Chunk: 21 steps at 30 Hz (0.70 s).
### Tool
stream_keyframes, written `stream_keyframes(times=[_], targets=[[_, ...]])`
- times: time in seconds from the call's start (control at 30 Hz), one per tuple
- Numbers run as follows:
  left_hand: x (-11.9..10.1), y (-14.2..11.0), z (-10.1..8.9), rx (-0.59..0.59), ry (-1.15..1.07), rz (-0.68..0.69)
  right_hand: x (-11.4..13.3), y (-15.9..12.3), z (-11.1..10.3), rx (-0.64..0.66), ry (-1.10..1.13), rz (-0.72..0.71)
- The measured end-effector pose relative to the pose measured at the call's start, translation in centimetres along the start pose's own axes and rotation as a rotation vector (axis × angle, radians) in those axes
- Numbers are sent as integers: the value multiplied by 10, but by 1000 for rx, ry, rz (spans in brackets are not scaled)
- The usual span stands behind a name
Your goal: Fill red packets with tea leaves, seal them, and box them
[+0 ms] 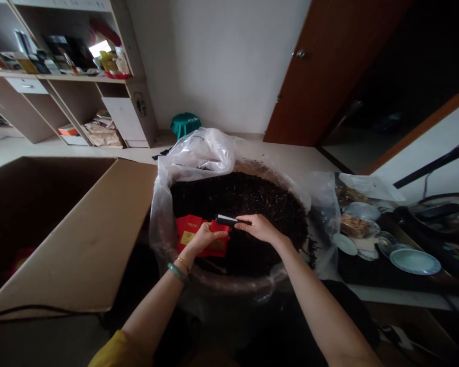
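Note:
My left hand [203, 238] is closed on a small red packet [219, 248], thumb across it near the top. More red packets with a gold label [186, 224] lie just left of that hand, on the dark dried leaves. My right hand [258, 227] pinches a slim black tool with a pale strip [226, 220], its far end at the top of the held packet. What the tool is exactly, I cannot make out. Below both hands, dark dried leaves [245, 196] fill a wide round basket lined with clear plastic [164, 204].
An open cardboard box [99, 244] stands close on the left. To the right, a low surface holds a pale green bowl [415, 259], dishes and a bag of brown pieces [354, 225]. Behind are a teal stool [185, 125], a shelf unit [137, 109] and a brown door [329, 66].

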<state>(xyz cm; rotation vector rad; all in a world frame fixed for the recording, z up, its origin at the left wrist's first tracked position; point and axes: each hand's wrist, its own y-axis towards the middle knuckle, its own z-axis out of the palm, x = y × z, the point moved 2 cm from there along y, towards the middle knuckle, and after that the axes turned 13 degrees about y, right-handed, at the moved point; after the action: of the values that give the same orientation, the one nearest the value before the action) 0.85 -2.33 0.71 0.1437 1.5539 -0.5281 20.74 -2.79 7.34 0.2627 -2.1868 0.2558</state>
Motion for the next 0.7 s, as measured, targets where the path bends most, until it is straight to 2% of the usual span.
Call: stream_keyframes(times=[0.3,0.7], targets=[[-5,2,1,17,13,114,14,-4,6,-57,-231,-109],[-8,-3,2,18,45,47,21,-5,17,-69,-360,-168]])
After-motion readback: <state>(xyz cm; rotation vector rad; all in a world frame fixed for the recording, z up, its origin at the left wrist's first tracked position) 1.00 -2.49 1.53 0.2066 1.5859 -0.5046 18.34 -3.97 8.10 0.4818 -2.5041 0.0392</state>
